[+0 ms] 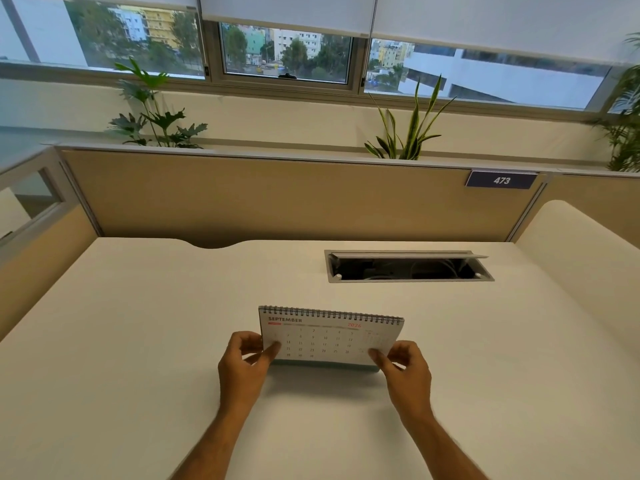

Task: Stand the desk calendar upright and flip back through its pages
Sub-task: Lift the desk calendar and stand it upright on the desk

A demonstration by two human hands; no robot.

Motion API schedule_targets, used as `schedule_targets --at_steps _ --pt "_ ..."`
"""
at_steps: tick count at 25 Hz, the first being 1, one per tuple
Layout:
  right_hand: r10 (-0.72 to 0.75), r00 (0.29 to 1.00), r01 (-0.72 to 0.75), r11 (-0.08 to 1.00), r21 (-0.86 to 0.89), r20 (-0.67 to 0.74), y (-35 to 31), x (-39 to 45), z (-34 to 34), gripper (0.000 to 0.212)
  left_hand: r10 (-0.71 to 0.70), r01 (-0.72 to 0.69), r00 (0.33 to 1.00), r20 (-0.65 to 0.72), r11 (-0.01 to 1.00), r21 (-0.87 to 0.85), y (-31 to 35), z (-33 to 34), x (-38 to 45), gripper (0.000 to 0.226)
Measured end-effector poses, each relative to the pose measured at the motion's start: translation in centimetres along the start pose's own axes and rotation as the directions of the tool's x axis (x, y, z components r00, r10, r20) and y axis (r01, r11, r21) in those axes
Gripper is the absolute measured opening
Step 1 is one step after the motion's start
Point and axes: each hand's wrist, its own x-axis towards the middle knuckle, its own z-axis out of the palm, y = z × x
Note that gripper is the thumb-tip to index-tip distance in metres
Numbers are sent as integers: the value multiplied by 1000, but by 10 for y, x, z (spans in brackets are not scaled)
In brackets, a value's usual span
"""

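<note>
A white spiral-bound desk calendar point(329, 337) stands upright on the cream desk point(138, 323), near the front middle, its wire binding along the top. The page facing me reads SEPTEMBER 2026. My left hand point(244, 365) pinches the calendar's lower left corner, thumb on the front of the page. My right hand point(403, 367) pinches the lower right corner the same way. Both forearms reach in from the bottom edge of the view.
An open cable tray point(408, 266) with a raised grey lid is sunk into the desk behind and right of the calendar. A beige partition point(277, 199) with a "473" plate point(501, 180) closes the back. Plants point(156, 123) and windows lie beyond.
</note>
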Motion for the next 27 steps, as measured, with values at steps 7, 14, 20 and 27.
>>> schedule_targets --at_steps 7,14,20,27 --pt "-26 961 53 994 -91 275 9 2 1 18 -28 10 965 262 998 69 -6 3 9 31" --pt "-40 946 85 988 -127 323 12 5 4 29 22 -105 923 383 975 197 -15 -3 -1 23" --pt "-31 929 91 985 -144 370 13 2 4 30 22 -109 923 384 973 205 -21 -10 -8 30" --pt "-61 941 144 962 -231 333 26 -4 2 34 -7 -149 913 407 924 351 -31 -22 -13 42"
